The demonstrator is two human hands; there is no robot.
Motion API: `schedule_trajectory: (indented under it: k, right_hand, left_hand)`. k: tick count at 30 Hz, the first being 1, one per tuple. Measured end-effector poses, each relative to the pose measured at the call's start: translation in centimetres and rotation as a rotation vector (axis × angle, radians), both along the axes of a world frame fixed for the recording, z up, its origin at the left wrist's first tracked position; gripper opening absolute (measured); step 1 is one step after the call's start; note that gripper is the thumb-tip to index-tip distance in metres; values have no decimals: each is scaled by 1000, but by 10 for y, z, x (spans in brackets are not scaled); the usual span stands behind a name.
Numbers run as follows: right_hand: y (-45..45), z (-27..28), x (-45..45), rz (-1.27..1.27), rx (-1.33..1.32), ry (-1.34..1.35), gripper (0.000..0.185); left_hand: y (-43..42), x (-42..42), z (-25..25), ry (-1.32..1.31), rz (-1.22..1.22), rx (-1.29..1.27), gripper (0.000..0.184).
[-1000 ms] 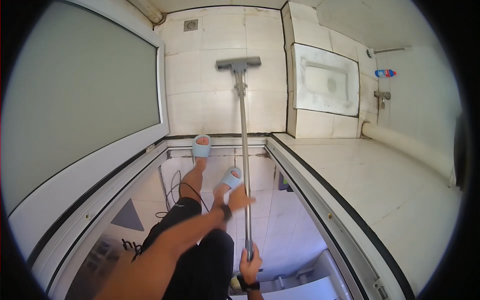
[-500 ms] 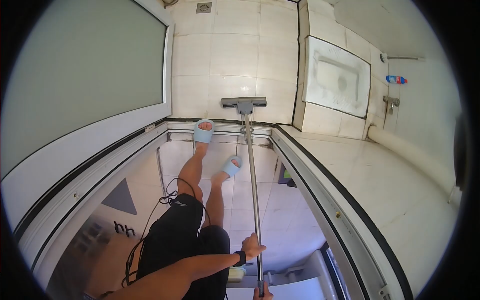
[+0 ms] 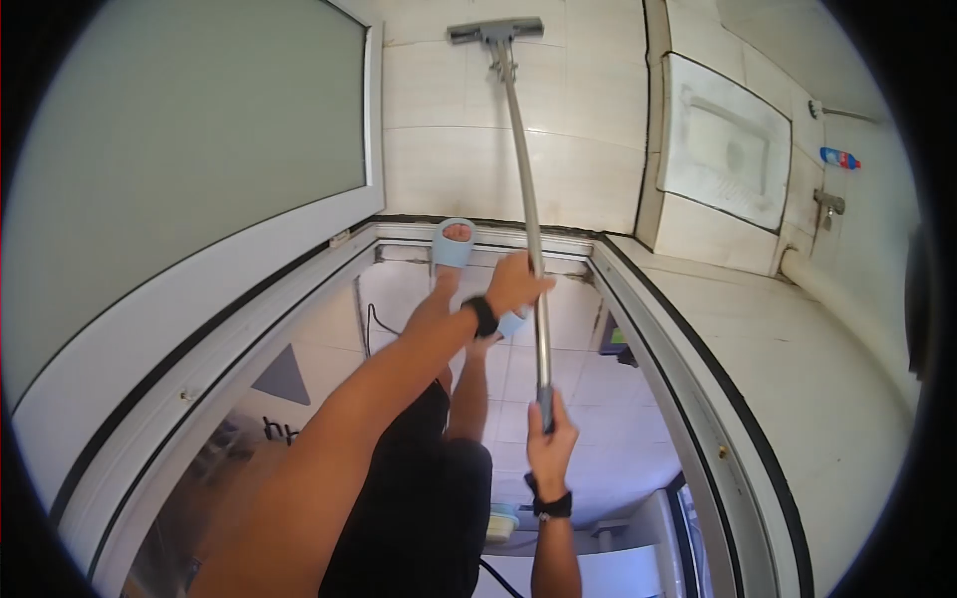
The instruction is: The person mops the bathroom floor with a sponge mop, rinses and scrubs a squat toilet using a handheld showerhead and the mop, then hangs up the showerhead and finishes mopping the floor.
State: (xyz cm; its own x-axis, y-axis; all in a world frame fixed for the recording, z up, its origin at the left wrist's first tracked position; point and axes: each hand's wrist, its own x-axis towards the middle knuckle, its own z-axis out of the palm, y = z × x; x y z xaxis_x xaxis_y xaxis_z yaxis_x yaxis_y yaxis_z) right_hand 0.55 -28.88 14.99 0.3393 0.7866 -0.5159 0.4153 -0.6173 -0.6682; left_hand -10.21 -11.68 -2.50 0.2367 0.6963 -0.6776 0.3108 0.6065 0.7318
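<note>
A sponge mop (image 3: pixel 525 169) stretches away from me, its long metal pole running up through the doorway. Its wide grey head (image 3: pixel 495 31) lies on the tiled floor near the top of the view. My left hand (image 3: pixel 514 284) is closed around the middle of the pole, just over the door sill. Lower down, my right hand (image 3: pixel 552 441) grips the grey end of the handle. Each wrist wears a black band. The lower part of the grip is partly hidden by my right fingers.
A white squat toilet (image 3: pixel 726 142) is set in the raised tiled step at right. A blue bottle (image 3: pixel 839 157) lies beyond it. The frosted door (image 3: pixel 199 189) stands at left. My slippered foot (image 3: pixel 454 244) is at the door sill (image 3: pixel 498 234).
The mop head has slid forward, away from the sill. Both hands have moved forward with the pole, staying closed on it. The view has shifted slightly.
</note>
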Motion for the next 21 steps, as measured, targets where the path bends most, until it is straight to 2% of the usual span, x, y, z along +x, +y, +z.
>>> schedule_trajectory:
  k: [4, 6, 9, 10, 11, 12, 13, 14, 15, 16, 17, 18, 19, 20, 21]
  right_hand:
    - [110, 6, -15, 38, -33, 49, 32]
    - [145, 15, -19, 141, -201, 106, 41]
    - [131, 23, -25, 150, -87, 77, 45]
    - [117, 27, -24, 130, -48, 54, 46]
    - [104, 34, -20, 157, -211, 35, 48]
    - [85, 35, -15, 153, -214, 57, 47]
    - [61, 34, -11, 150, -215, 85, 47]
    - [31, 32, -5, 135, -182, 80, 44]
    - [-1, 35, 6, 127, -153, 79, 41]
    - [-28, 44, 20, 95, -296, 123, 40]
    - [-59, 51, 34, 93, -297, 86, 39]
    - [-88, 65, 49, 53, -343, 83, 36]
    - [-110, 85, 64, 41, -487, 51, 33]
    - [-136, 101, 75, -19, -477, 83, 29]
    - [-173, 107, 92, 109, -389, -28, 25]
  left_hand:
    - [101, -18, -17, -45, 21, -90, 21]
    - [133, -25, -10, -88, 80, -159, 21]
    - [129, -28, -1, -131, 31, -188, 20]
    - [111, -27, -8, -92, -2, -180, 23]
    - [91, -23, -14, -54, -40, -169, 27]
    - [66, -18, -8, -50, -69, -127, 30]
    - [25, -9, -28, -118, 12, -73, 39]
    - [-15, 2, -34, -54, 18, 54, 55]
    - [-41, 12, -17, -15, -20, -112, 73]
    - [-78, 30, -19, 117, -142, -167, 91]
    - [-105, 40, 0, -91, -35, -316, 99]
    - [-144, 56, 3, -63, -88, -284, 96]
    - [-166, 68, 33, -175, 1, -415, 95]
    - [-187, 79, 65, -249, 110, -541, 93]
    - [-220, 92, 73, -295, 103, -596, 92]
